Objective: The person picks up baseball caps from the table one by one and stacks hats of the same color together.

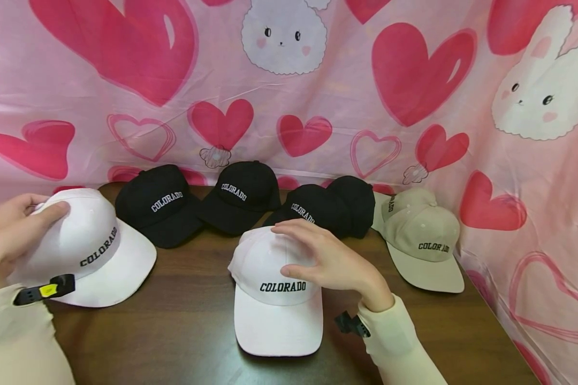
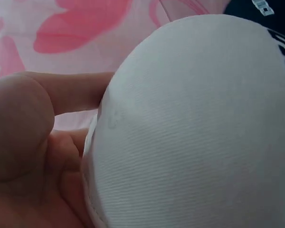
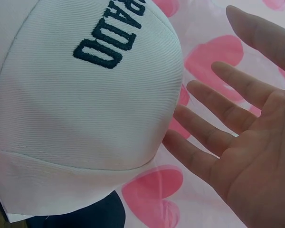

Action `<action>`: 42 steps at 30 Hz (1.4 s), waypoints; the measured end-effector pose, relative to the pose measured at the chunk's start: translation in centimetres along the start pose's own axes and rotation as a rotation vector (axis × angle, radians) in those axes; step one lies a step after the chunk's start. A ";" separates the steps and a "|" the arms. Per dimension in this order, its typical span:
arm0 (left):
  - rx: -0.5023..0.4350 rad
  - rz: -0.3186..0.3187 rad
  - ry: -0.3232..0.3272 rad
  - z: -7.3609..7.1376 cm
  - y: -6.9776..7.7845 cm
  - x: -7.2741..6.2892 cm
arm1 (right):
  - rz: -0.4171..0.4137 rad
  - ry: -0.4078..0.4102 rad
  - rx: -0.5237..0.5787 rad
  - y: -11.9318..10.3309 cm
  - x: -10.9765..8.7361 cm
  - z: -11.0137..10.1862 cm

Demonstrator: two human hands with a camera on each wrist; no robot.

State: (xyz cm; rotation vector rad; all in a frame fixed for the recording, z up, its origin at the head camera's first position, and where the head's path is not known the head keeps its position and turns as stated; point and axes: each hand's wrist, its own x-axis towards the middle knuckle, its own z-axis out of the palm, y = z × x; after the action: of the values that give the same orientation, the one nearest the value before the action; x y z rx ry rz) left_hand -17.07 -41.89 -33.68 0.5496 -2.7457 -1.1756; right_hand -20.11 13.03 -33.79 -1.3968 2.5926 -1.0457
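At the left, my left hand [image 1: 9, 235] grips a white cap [image 1: 91, 240] by its crown, with the thumb lying over the top. The left wrist view shows that hand's fingers [image 2: 80, 92] at the cap's edge and the smooth white crown filling most of the picture. A second white cap [image 1: 276, 321], lettered COLORADO in black, sits mid-table with its brim toward me. Over its crown is my right hand [image 1: 334, 262], fingers spread and holding nothing. In the right wrist view the straight fingers [image 3: 237, 111] lie alongside the crown; whether they touch it I cannot tell.
Along the back of the brown wooden table [image 1: 183, 331] stand a black cap [image 1: 149, 198], another black cap [image 1: 245, 187] and a nested black pair [image 1: 351, 203]. Beige caps [image 1: 421, 224], one behind another, stand at the right. A pink heart-print cloth [image 1: 327, 107] hangs behind.
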 end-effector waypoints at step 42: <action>-0.093 0.614 -0.278 3.2 12.1 -9.4 | -0.010 0.115 0.004 -0.6 -0.1 -0.6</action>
State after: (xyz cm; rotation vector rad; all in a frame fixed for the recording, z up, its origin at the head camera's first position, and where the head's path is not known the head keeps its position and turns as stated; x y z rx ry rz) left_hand -12.52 -28.58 -26.78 -0.4766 -2.7243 -1.2621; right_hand -19.82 13.23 -33.01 -1.3905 2.6634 -1.1653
